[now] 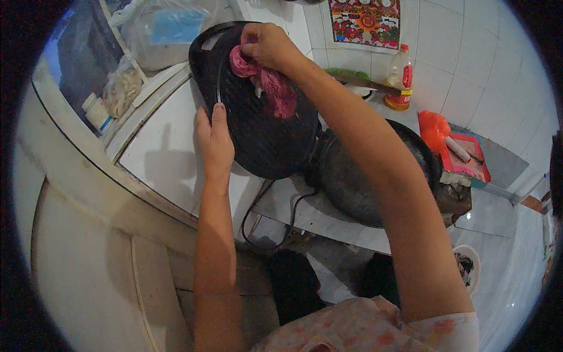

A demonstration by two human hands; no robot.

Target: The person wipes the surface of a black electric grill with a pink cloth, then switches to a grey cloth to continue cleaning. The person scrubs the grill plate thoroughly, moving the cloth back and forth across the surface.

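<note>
A black electric baking pan lies unfolded in front of me, its ribbed lid [268,145] tipped back to the left and its round lower pan [352,189] to the right. My left hand [216,138] holds the lid's near left rim, thumb on top. Pinched in my right hand [272,48] is a crumpled pink cloth [281,94], which hangs against the lid's surface near its upper end. My right forearm crosses over the lower pan and hides part of it. A black cord [250,218] loops down below the hinge.
An oil bottle [399,83] with a red cap stands by the tiled wall, near a green-bristled brush [352,74]. An orange plastic bag [433,127] and a red-rimmed tray [466,154] are right of the pan. Plastic bags [121,88] and a white bottle [96,112] sit at left.
</note>
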